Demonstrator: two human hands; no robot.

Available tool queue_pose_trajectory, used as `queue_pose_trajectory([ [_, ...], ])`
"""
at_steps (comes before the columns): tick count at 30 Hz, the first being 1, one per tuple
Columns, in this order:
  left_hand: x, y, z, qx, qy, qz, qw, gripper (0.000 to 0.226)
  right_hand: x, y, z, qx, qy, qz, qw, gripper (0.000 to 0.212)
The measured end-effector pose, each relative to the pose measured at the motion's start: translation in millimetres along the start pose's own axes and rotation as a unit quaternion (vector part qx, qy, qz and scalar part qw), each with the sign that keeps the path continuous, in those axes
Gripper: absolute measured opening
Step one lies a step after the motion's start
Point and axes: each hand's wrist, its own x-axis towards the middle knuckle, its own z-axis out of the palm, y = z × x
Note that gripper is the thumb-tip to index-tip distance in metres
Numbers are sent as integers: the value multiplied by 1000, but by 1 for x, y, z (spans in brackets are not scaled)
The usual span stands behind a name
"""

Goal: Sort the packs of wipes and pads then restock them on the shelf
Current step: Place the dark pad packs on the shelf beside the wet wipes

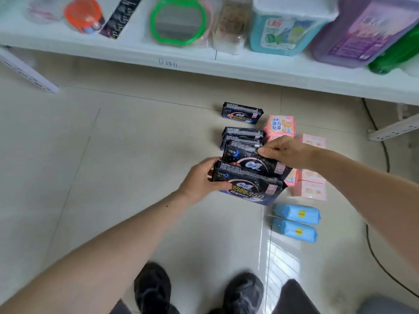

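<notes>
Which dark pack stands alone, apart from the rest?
The dark pack farthest out, nearest the shelf; a floor gap separates it from the others bunched by the hands.

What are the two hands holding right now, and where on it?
The left hand grips the nearest dark pack by its left end. The right hand pinches the top edge of the dark pack behind it.

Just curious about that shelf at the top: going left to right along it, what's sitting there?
Orange-lidded container → black flat packet → green-framed mirror → blue Liby refill pack → purple jug → green bottle.
</notes>
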Motion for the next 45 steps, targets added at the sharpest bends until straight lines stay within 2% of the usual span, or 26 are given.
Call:
queue_pose_trajectory([
  [7, -72, 163, -55, 61, 4, -17, 998, 41, -100, -132, -70, -16, -17, -13, 1000, 34],
  [10, -101, 226, -80, 64, 8, -17, 998, 41, -140, -188, -101, -26, -22, -18, 999, 39],
  [14, -140, 305, -113, 61, 17, -7, 998, 41, -189, -260, -132, 0, 2, -48, 999, 23],
  [19, -186, 382, -152, 78, 22, 11, 997, 39, -237, -338, -154, -23, 33, -66, 997, 25],
  [22, -210, 417, -178, 93, 28, 23, 995, 38, -258, -381, -161, -30, 46, -75, 996, 10],
  [27, -244, 466, -236, 98, 37, 44, 994, 39, -287, -461, -167, -46, 71, -106, 991, 25],
  [32, -277, 508, -295, 124, 58, 80, 987, 37, -305, -537, -163, -26, 87, -132, 987, 14],
  [34, -286, 519, -318, 139, 63, 82, 985, 35, -307, -563, -161, -20, 95, -141, 985, 21],
  [38, -294, 533, -356, 143, 82, 92, 982, 32, -301, -607, -165, -32, 103, -155, 982, 31],
  [45, -278, 559, -403, 125, 115, 109, 979, 36, -275, -662, -191, -50, 114, -178, 976, 31],
])
